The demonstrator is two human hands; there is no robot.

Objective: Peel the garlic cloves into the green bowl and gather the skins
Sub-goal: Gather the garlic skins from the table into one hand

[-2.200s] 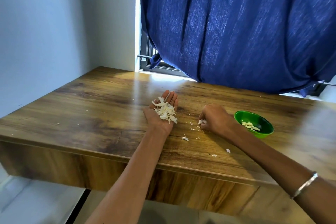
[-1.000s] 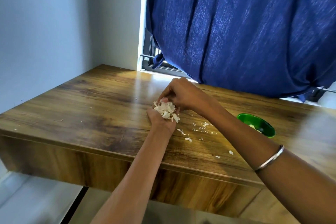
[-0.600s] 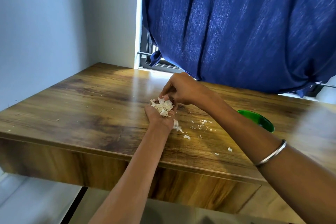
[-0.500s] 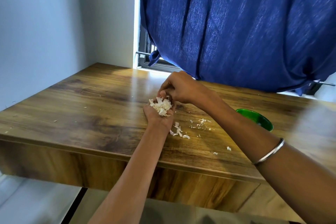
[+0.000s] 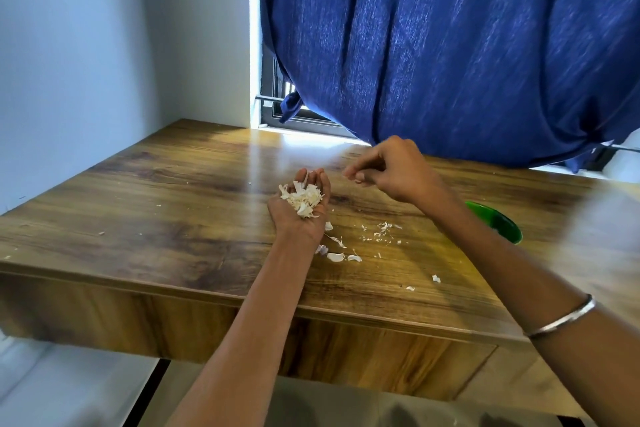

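L hand [image 5: 300,215] palm up, cupping skins [image 5: 302,199]; R hand [image 5: 391,172] loosely curled, empty; green bowl [image 5: 504,224] contents hidden.

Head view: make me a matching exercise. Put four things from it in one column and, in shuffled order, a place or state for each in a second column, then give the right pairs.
Things
1. left hand
2. right hand
3. green bowl
4. loose skins

Places or states
A. partly hidden behind the right forearm
B. palm up, cupping a pile of skins
C. scattered on the table beside the left wrist
D. raised above the table, fingers loosely curled

Pairs: 1-B, 2-D, 3-A, 4-C
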